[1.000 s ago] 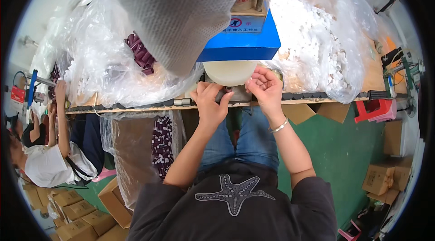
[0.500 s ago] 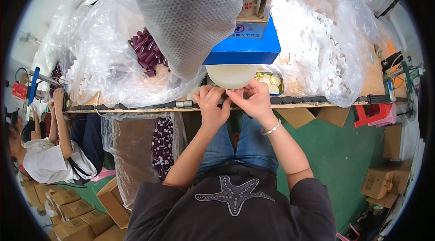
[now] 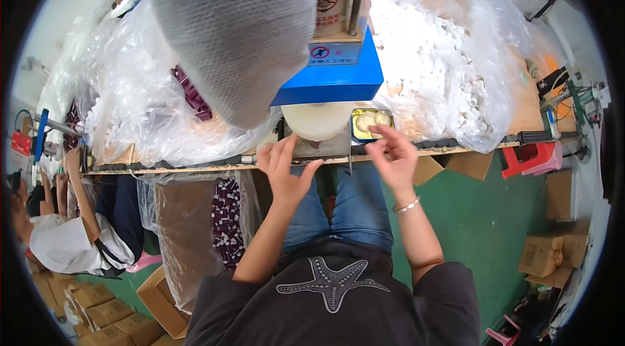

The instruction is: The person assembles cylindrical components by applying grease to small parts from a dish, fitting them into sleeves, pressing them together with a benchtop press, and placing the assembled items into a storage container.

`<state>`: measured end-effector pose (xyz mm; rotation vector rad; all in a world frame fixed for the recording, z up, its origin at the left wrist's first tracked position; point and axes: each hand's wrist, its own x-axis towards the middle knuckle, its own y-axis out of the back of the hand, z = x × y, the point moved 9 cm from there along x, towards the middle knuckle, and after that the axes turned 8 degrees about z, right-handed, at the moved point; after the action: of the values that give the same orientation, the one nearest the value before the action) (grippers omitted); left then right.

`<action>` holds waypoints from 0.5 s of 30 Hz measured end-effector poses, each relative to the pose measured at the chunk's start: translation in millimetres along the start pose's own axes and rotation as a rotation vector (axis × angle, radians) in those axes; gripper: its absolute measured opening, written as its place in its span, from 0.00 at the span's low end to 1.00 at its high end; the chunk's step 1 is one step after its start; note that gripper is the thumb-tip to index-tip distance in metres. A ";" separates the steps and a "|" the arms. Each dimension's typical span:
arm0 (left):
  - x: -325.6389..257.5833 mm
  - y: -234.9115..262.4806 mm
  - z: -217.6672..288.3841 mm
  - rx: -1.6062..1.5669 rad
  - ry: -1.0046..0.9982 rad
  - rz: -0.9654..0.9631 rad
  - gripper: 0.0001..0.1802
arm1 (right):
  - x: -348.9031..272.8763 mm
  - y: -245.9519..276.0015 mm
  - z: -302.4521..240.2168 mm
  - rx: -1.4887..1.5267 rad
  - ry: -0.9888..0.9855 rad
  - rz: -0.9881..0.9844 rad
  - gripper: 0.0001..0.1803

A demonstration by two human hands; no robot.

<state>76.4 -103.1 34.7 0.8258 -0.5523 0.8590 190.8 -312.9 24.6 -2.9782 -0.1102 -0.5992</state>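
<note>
My left hand is at the table's front edge, fingers and thumb spread with nothing in them. It is just left of a thick whitish round pad under a blue press head. A small dark reddish piece shows beneath the pad's front, partly hidden. My right hand hovers by the front of a small rectangular tin holding pale round pieces. Its fingers are bent, the thumb and forefinger apart, and I see nothing between them.
Clear plastic sheeting holds a heap of small white parts on the right and dark purple tubes on the left. A grey mesh cover blocks part of the press. Below left is a bag of purple-and-white pieces. A co-worker sits far left.
My hands, together under the pad before, have parted. The left has opened and drawn back a little; the right has moved right to the tin. The view has shifted slightly.
</note>
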 end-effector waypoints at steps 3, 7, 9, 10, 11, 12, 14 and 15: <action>-5.0 2.0 -10.1 -0.035 0.027 -0.031 0.29 | 39.6 51.1 -2.3 -0.255 0.118 0.151 0.11; -2.6 -8.9 -8.9 -0.023 0.021 -0.063 0.28 | 108.4 57.8 3.9 -0.501 0.128 0.119 0.09; 1.8 -19.9 -3.1 -0.001 0.011 -0.090 0.26 | 130.6 52.3 29.9 -0.658 0.093 0.032 0.11; 2.4 -22.9 -4.6 -0.001 0.001 -0.102 0.24 | 138.7 44.7 40.2 -0.649 0.092 0.023 0.11; 3.6 -27.3 -3.4 -0.012 -0.013 -0.120 0.22 | 144.1 39.0 49.6 -0.773 0.088 -0.013 0.12; 6.4 -28.8 -2.8 -0.009 -0.013 -0.120 0.22 | 147.9 34.3 58.6 -0.898 0.083 -0.049 0.14; 11.1 -29.9 -8.8 -0.177 0.081 -0.156 0.19 | 150.4 22.5 63.5 -0.889 0.021 -0.055 0.14; 13.9 -23.6 -10.5 -0.268 0.121 -0.087 0.17 | 150.4 17.8 63.9 -0.932 0.007 -0.074 0.13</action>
<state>104.7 -97.7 29.2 0.5464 -0.5080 0.7308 355.1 -315.6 22.9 -3.8727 0.0918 -0.8541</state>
